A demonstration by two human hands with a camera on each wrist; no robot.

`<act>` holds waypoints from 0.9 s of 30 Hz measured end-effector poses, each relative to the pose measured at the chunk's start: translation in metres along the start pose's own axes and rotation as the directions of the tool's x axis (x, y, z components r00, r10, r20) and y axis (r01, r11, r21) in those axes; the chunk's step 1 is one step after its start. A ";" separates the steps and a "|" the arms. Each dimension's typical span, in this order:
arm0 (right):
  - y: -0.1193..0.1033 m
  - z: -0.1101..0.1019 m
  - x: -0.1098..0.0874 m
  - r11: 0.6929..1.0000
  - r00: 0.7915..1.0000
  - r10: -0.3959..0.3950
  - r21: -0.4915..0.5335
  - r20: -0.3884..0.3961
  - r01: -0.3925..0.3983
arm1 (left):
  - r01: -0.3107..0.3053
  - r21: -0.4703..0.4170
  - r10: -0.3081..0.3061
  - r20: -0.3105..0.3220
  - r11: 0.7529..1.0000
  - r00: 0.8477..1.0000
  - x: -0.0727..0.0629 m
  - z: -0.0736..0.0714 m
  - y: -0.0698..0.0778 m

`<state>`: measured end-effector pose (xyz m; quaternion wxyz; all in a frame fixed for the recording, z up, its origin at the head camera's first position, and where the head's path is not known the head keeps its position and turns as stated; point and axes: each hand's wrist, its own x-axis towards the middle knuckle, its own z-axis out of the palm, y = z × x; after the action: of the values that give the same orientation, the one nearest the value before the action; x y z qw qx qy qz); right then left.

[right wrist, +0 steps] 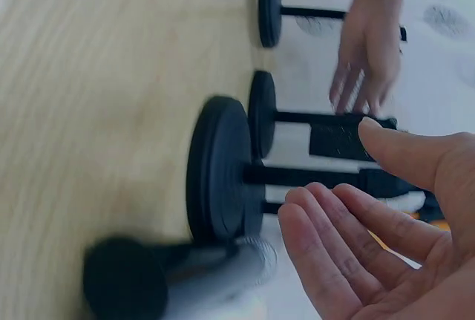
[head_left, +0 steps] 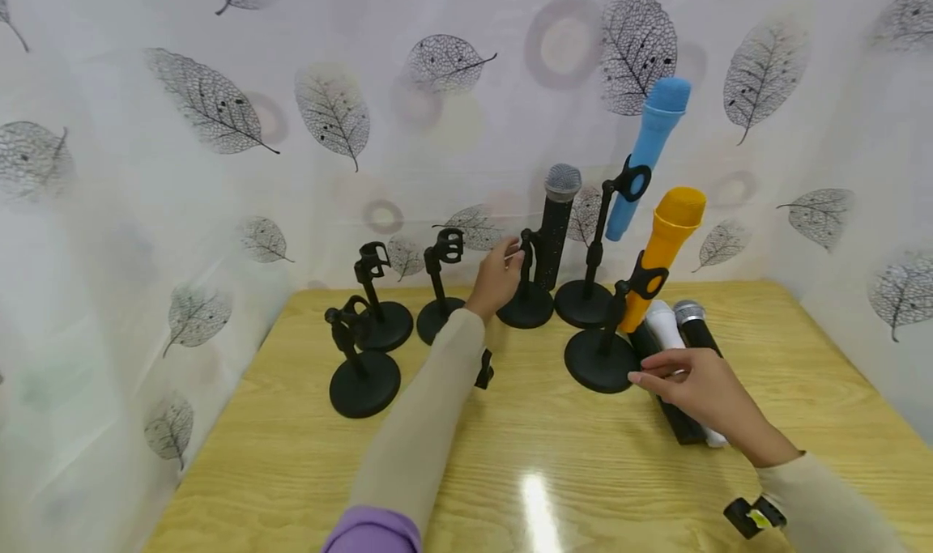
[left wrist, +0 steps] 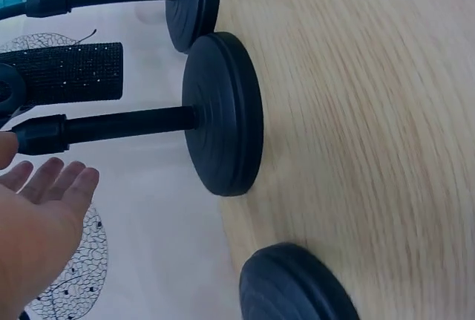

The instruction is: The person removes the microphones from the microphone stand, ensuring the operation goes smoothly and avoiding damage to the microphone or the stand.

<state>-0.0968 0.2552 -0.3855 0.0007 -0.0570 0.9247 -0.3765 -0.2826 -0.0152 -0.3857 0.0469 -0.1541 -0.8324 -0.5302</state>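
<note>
My left hand is beside the upright of a black desk microphone stand, its fingers loosely extended and the thumb tip right at the collar in the left wrist view. That stand's clip carries a black microphone with a grey mesh head. My right hand hovers with relaxed fingers by the base of another stand, which bears a tilted yellow microphone. Behind it, a taller stand holds a blue microphone. In the right wrist view, the right palm and fingers hold nothing.
Several microphones lie at the right, among them a white one and a silver-headed black one. Toward the left stand a front stand, a rear stand and a third, their clips bare. A leaf-patterned curtain borders the wooden table.
</note>
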 end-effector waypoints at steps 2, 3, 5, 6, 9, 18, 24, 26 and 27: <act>-0.002 0.008 0.000 1.000 1.000 -0.006 -0.008 0.016 0.007 | 0.025 0.000 -0.025 -0.003 1.000 1.000 0.003 0.004 0.001; -0.003 0.012 0.001 1.000 1.000 -0.005 -0.009 0.026 0.006 | 0.037 0.001 -0.037 -0.002 0.999 0.999 0.003 0.006 0.002; -0.006 0.020 0.001 1.000 0.999 0.001 -0.007 0.046 0.000 | 0.057 0.005 -0.057 -0.005 0.998 0.998 0.004 0.009 0.004; -0.007 0.024 0.001 1.000 0.998 0.006 -0.005 0.057 -0.006 | 0.063 0.009 -0.063 -0.008 0.998 0.998 0.004 0.010 0.005; -0.011 0.034 0.002 1.000 0.997 0.004 0.006 0.082 -0.005 | 0.061 0.030 -0.060 -0.026 0.998 0.998 0.005 0.013 0.006; -0.019 0.050 0.003 0.999 0.993 -0.027 0.041 0.117 0.022 | 0.041 0.130 -0.043 0.010 0.991 0.999 0.004 0.004 0.006; -0.020 0.051 0.005 0.999 0.994 -0.031 0.032 0.108 0.027 | -0.024 0.149 0.015 0.064 0.989 0.998 0.000 -0.002 0.001; -0.020 0.051 0.005 0.999 0.994 -0.033 0.035 0.106 0.029 | -0.047 0.165 0.034 0.084 0.985 0.996 -0.002 -0.004 -0.001; -0.020 0.051 0.005 0.999 0.994 -0.034 0.037 0.107 0.030 | -0.059 0.176 0.043 0.097 0.983 0.994 -0.003 -0.005 -0.002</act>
<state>-0.0977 0.2049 -0.4076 0.0454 -0.0921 0.9154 -0.3893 -0.2812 -0.0209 -0.3863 0.0356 -0.1949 -0.8737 -0.4442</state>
